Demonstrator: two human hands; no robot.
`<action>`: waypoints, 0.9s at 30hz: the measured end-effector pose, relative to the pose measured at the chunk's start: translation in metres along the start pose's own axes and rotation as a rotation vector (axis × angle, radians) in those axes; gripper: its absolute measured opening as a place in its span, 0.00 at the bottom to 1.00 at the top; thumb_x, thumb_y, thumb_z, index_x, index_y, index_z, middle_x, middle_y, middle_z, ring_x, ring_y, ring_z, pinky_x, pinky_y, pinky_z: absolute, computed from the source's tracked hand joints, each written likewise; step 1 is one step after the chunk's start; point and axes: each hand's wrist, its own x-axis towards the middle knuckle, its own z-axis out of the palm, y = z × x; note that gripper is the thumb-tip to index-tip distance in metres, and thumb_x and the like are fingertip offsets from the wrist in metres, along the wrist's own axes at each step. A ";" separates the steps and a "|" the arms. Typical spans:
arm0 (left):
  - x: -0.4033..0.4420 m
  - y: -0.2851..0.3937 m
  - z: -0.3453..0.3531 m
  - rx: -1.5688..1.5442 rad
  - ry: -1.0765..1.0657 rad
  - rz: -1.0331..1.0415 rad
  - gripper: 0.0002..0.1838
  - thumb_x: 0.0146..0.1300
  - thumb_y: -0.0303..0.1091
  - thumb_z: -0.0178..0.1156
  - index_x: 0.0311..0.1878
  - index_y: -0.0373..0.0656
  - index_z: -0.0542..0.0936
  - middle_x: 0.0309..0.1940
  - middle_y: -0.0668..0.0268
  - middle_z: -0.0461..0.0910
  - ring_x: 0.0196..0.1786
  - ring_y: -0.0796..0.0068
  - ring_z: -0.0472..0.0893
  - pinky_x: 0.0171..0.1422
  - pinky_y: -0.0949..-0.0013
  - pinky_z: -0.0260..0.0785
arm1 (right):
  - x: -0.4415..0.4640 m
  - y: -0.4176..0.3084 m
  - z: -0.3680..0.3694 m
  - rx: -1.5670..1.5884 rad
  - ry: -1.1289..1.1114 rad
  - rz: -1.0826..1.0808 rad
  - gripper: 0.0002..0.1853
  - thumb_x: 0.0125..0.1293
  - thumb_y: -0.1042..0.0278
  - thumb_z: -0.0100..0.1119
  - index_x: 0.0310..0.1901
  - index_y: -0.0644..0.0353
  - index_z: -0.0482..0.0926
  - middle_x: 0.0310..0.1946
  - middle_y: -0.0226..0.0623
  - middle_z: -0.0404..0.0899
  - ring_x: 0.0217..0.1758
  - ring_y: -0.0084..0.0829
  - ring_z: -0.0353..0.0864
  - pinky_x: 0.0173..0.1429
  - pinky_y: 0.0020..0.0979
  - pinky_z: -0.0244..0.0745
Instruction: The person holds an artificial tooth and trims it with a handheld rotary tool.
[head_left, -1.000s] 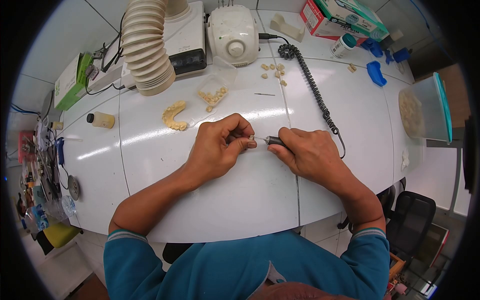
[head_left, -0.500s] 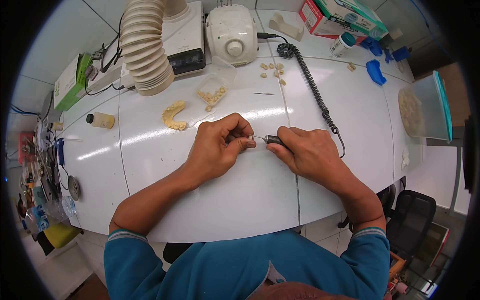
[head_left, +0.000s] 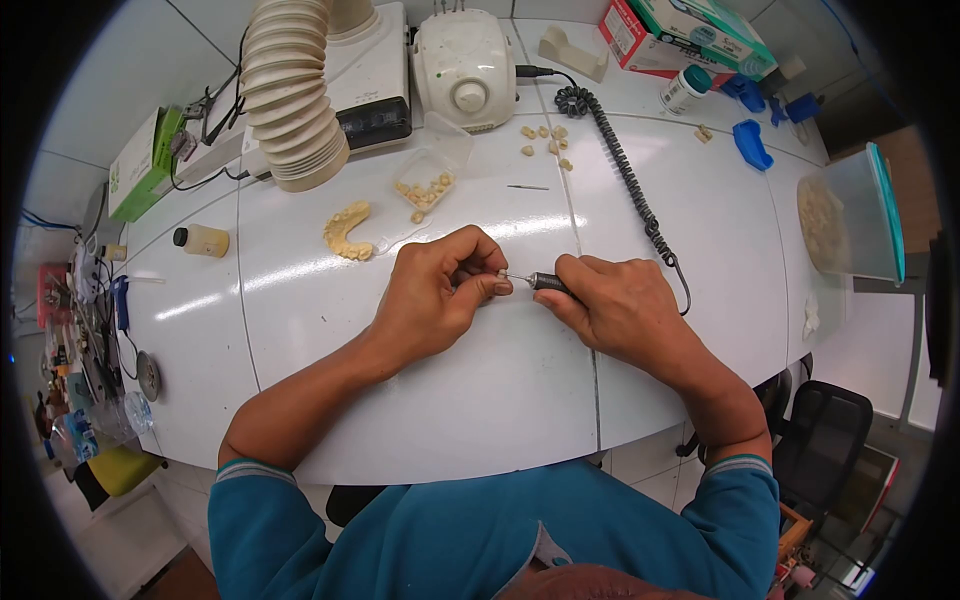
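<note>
My left hand [head_left: 438, 290] is closed, thumb and index finger pinching a small tooth-like piece [head_left: 502, 274], mostly covered by the fingertips. My right hand [head_left: 625, 308] wraps round a dark rotary handpiece [head_left: 548, 283]. Its thin metal bur [head_left: 517, 275] points left and meets or nearly meets the piece; actual contact is too small to tell. Beyond my left hand lies a yellowish horseshoe-shaped dental model [head_left: 345, 235]. A small clear box [head_left: 408, 178] with several tooth-like pieces inside stands behind it.
A coiled cord [head_left: 630, 170] links the handpiece to a white control unit [head_left: 464, 75]. A ribbed hose [head_left: 290, 100] hangs at the back left. Loose tooth-like pieces [head_left: 553, 147] and a spare bur [head_left: 528, 187] lie on the table. A bottle [head_left: 205, 241] stands left, a plastic tub [head_left: 850, 220] right.
The handpiece and bur have shifted very slightly at the fingertips. Otherwise both hands and the objects on the table stay where they were.
</note>
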 end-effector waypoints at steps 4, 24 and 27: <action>0.000 0.001 0.001 -0.005 0.000 -0.015 0.03 0.73 0.17 0.67 0.47 0.31 0.85 0.40 0.62 0.92 0.45 0.77 0.93 0.49 0.74 0.84 | 0.000 -0.001 -0.001 -0.001 -0.006 0.000 0.24 0.82 0.41 0.66 0.39 0.56 0.79 0.27 0.37 0.86 0.22 0.46 0.86 0.27 0.45 0.78; 0.000 0.000 0.001 -0.008 0.001 -0.002 0.03 0.73 0.17 0.69 0.47 0.31 0.84 0.40 0.61 0.91 0.45 0.77 0.93 0.49 0.74 0.84 | 0.000 -0.001 -0.002 -0.008 -0.021 0.010 0.24 0.83 0.41 0.64 0.39 0.56 0.79 0.27 0.37 0.87 0.23 0.46 0.86 0.28 0.45 0.79; 0.000 0.001 0.000 -0.007 -0.004 -0.011 0.03 0.74 0.17 0.68 0.47 0.31 0.84 0.40 0.61 0.91 0.46 0.76 0.93 0.50 0.74 0.84 | 0.000 -0.002 -0.002 -0.014 -0.024 0.010 0.24 0.83 0.41 0.65 0.39 0.56 0.80 0.27 0.37 0.86 0.23 0.46 0.86 0.28 0.45 0.79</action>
